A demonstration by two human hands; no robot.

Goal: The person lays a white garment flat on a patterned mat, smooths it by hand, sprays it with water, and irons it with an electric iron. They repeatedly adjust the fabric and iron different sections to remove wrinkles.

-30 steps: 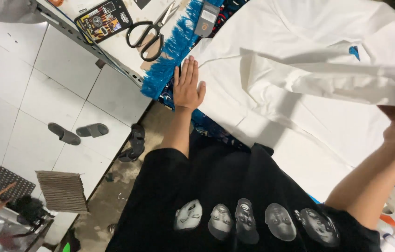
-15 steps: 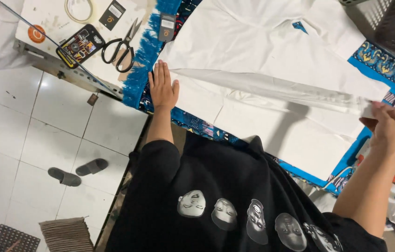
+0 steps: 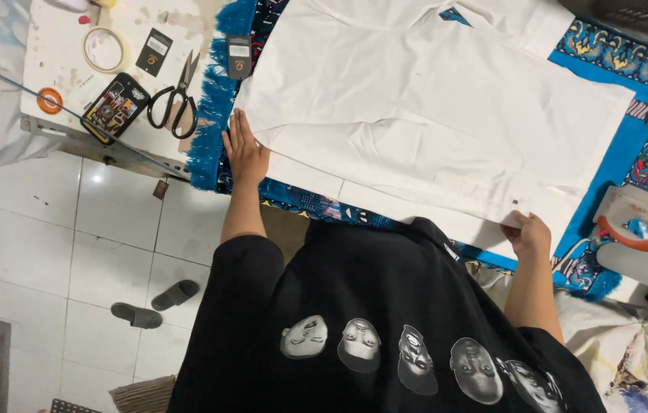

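Down at the near edge, the right hand (image 3: 527, 233) pinched the corner of the white garment (image 3: 446, 115) between thumb and fingers, right where a small tag showed. Over on the left, the left hand (image 3: 246, 149) lay flat, fingers pressed together and stretched out, palm pinning the garment's other near corner against the blue patterned cloth (image 3: 607, 160) underneath.

The garment itself was spread wide across that cloth, with a long fold running along its near side between the two hands. That fold looked the likeliest trouble: a pull from the pinching hand while the flat palm slackened could have dragged the whole piece sideways and thrown the crease crooked. Wrinkles already showed near the middle, and they could have been trapped inside.

Farther left, the black scissors (image 3: 175, 95) sat just beside the cloth's blue fringe, near enough that a sliding sleeve might have snagged them. Beyond lay a phone (image 3: 113, 107) and a tape roll (image 3: 104, 48). On the right, the iron (image 3: 638, 229) rested near the cloth's edge, a possible hazard if fabric swung that way.
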